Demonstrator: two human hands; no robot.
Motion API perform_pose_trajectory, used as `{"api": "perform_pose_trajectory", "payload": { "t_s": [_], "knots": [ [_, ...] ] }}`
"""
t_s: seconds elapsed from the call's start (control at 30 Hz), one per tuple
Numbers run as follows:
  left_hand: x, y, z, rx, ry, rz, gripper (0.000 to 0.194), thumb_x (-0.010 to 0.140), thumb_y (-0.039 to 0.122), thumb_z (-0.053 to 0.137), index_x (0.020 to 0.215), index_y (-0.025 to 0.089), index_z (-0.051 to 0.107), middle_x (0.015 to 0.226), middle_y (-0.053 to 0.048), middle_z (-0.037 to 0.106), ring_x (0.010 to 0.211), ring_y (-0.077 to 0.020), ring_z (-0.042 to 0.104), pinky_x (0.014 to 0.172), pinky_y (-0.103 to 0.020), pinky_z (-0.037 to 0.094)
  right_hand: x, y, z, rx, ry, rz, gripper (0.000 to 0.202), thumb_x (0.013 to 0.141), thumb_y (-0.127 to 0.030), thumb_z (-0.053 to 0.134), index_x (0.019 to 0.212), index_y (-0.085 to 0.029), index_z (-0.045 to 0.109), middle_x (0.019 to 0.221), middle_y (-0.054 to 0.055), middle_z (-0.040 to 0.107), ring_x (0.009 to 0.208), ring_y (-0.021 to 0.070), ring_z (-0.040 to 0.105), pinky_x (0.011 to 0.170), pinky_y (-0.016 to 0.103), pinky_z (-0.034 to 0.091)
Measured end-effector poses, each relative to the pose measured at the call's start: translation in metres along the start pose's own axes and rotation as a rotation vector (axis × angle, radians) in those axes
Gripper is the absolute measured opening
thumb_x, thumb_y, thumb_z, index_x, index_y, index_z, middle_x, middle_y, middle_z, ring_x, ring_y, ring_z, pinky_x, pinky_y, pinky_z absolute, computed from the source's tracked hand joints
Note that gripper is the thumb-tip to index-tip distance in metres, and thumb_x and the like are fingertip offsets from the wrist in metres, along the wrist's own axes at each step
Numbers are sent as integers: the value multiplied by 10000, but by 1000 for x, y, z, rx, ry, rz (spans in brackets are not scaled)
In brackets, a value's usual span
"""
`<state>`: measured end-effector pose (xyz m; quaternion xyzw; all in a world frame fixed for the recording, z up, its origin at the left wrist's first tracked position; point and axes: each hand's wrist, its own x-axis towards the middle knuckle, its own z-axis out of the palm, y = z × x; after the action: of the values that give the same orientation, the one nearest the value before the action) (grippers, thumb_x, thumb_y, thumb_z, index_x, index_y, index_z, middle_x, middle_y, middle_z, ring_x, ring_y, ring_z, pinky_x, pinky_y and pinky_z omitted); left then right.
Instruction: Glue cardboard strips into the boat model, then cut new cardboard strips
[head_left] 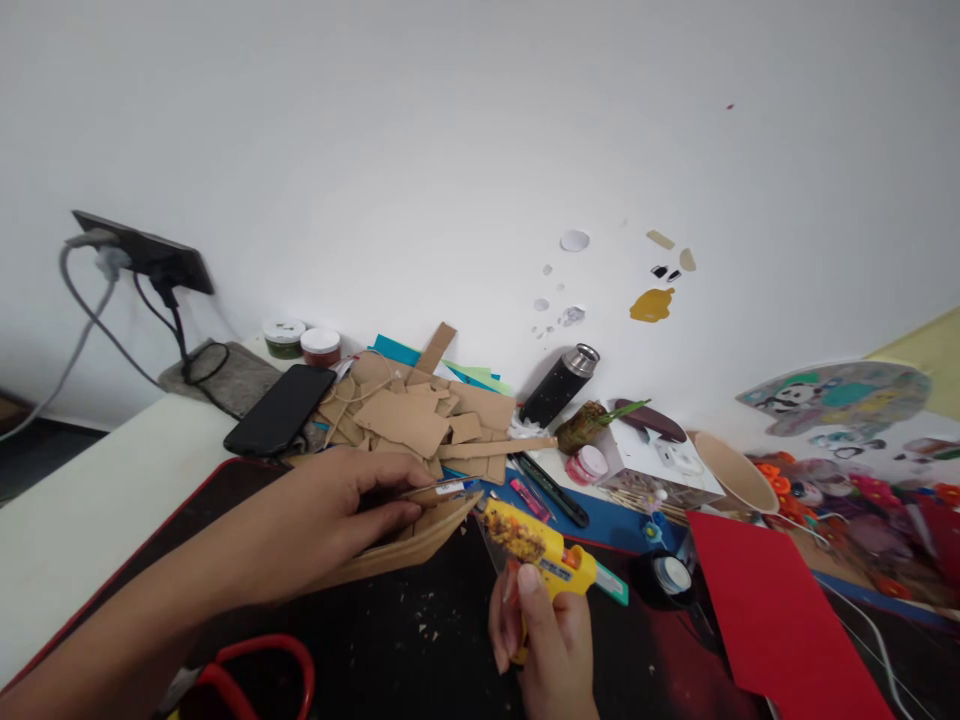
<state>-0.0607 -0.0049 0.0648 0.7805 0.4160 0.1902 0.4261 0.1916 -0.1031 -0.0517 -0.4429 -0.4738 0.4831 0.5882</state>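
A yellow hot glue gun (547,550) is in my right hand (547,620), its fingers wrapped round the handle. The nozzle points left, close to the tip of a folded cardboard piece (405,553) with a pointed end. My left hand (360,505) is closed over this piece, thumb and fingers pinching at a thin upper edge. What exactly lies between those fingertips is partly hidden. Behind the left hand lies a pile of cardboard scraps (405,418). Red-handled scissors (300,655) rest below my left forearm.
A black phone (281,410) lies at the left. A black flask (559,385) leans by the wall, with a dark cutter (553,490) and a pink glue-stick-like item (531,498) before it. Red paper (780,610) lies right, near a black jar (664,578).
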Motion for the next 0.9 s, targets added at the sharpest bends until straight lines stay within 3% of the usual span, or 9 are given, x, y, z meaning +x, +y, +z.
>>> {"api": "perform_pose_trajectory", "payload": {
  "t_s": [0.9],
  "knots": [
    [1,2,1,-16,2,-4,232,1040,394,570,1064,289,776,1072,14,809,978,-213,727,873,-300,514,2,-2,1,-34,-7,30,695,1128,-577,543,528,-227,527,418,1,492,377,112,449,432,268,260]
  ]
}}
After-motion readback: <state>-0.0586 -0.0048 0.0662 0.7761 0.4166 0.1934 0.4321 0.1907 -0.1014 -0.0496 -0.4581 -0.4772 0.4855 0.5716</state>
